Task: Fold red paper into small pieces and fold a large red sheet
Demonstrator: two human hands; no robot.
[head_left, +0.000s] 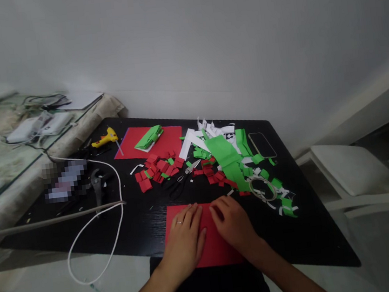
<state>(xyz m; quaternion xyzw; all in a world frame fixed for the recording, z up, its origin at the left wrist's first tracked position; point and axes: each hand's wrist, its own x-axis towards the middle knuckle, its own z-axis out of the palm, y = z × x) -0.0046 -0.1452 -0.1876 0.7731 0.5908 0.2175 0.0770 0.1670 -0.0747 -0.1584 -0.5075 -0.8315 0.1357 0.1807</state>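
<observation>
Head view: both hands rest on a red sheet point(210, 252) at the near edge of the black counter point(147, 226). Left hand point(186, 240) lies flat, fingers spread, pressing the sheet; right hand point(233, 226) presses beside it, fingers bent. Cut red pieces point(157, 169), green scraps point(229, 158), scissors point(182, 178) and a glue gun point(105, 138) lie beyond. This sheet appears whole and uncut.

matt red paper sheet point(211, 249), black wood-grain table point(143, 222)
</observation>
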